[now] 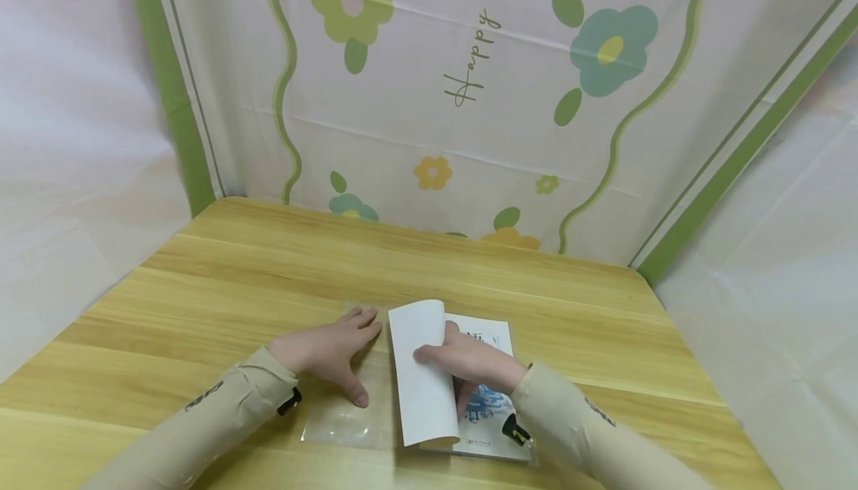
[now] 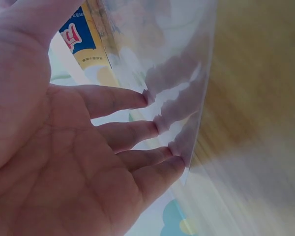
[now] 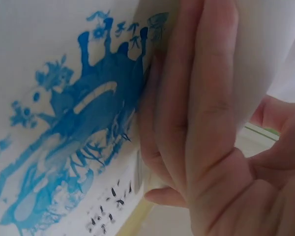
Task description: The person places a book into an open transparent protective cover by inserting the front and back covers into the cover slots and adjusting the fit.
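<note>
A paperback book (image 1: 492, 441) lies on the wooden table, and its white page with a blue printed picture (image 3: 88, 108) shows. My right hand (image 1: 472, 360) holds a white leaf (image 1: 422, 386) of it that curves up and leftward, thumb on the white side and the other fingers behind. Left of the book is a clear plastic sheet (image 1: 342, 427), perhaps a book cover. My left hand (image 1: 335, 352) lies over this sheet with its fingers spread. In the left wrist view the fingertips (image 2: 174, 164) touch the plastic.
Beyond the left hand, a yellow and blue printed surface (image 2: 81, 37) shows in part. Wood-grain table (image 1: 322, 266) surrounds the book. A white curtain with printed flowers (image 1: 402, 118) stands along the table's back edge, and pale cloth hangs at both sides.
</note>
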`<state>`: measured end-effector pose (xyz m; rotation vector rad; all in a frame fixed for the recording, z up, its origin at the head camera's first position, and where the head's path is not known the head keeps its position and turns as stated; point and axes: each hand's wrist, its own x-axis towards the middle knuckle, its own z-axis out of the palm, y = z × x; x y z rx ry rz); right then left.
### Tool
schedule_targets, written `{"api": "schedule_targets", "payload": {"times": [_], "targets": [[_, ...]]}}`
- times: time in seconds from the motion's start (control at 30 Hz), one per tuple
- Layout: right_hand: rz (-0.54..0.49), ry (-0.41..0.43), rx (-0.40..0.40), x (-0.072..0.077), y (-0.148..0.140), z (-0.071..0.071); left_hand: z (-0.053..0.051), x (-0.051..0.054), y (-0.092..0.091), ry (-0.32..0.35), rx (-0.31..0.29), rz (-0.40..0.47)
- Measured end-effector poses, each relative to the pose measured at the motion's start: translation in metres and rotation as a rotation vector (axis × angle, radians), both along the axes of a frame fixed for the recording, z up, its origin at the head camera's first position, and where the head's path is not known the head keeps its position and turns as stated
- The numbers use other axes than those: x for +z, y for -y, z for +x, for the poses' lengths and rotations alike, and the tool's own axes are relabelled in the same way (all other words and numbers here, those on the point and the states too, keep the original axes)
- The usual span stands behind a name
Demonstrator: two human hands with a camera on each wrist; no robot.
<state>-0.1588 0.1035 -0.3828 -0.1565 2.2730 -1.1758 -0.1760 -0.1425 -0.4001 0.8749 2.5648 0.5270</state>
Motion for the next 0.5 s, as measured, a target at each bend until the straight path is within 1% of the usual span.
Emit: {"api": "schedule_targets", "payload": {"times": [0.17, 0.37, 0.5], "targets": [[0.033, -0.046, -0.013, 0.0013, 0.0015, 0.0018, 0.0005, 0.0012, -0.0008, 0.009, 0.014, -0.007], [0.040, -0.048, -0.026, 0.0009, 0.0020, 0.0033, 0.0007, 0.0020, -0.0003, 0.019, 0.016, -0.011], [0.072, -0.052, -0.037, -0.0006, 0.0020, 0.0033, 0.0007, 0.0024, -0.0002, 0.019, 0.013, -0.013]]}}
